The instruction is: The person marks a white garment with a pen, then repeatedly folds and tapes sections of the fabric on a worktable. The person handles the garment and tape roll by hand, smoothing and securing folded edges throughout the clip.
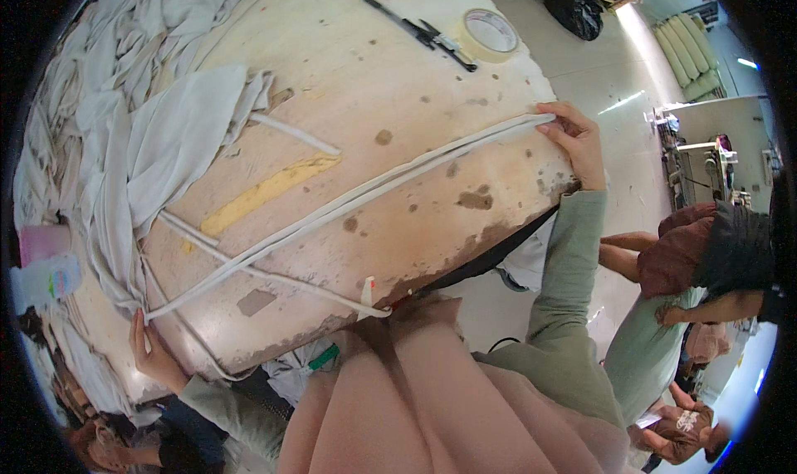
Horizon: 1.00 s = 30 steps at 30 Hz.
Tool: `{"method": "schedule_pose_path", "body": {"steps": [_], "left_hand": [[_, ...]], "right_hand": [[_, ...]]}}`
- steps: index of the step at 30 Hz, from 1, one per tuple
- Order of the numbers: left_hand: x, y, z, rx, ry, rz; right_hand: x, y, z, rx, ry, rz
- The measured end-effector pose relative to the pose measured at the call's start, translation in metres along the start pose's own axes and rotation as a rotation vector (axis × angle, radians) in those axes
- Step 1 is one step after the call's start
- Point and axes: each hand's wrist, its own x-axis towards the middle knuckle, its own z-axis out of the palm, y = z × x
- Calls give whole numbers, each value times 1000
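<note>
A doubled white fabric strip (349, 193) stretches taut across the worn, stained table (398, 109). My right hand (579, 144) pinches its far right end between thumb and fingers at the table edge. At the near left, my left hand (156, 356) is closed on the other end, beside a heap of crumpled white cloth (178, 154). A second narrow white strip (286, 280) passes under the stretched one and reaches the table's front edge. Near that edge lies a small white and red piece (368, 295), whose kind I cannot make out.
A roll of masking tape (488, 34) and black pens (419, 32) lie at the far side. Yellow tape (270, 193) is stuck to the tabletop. Plastic containers (51, 275) stand at the left edge. Other people (701, 250) sit at the right; a black bag (574, 13) rests on the floor.
</note>
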Motion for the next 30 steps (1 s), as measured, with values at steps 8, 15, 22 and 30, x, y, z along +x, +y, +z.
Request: {"method": "schedule_pose_path", "body": {"steps": [8, 15, 22, 30], "left_hand": [[4, 2, 1, -9, -14, -65], [3, 0, 3, -71, 13, -74], [7, 51, -4, 125, 97, 187], [-15, 202, 33, -319, -35, 479]], "right_hand": [[0, 7, -2, 31, 13, -7], [1, 25, -9, -18, 35, -55], [3, 12, -3, -469, 741, -146], [-56, -110, 171, -147, -164, -409]]}}
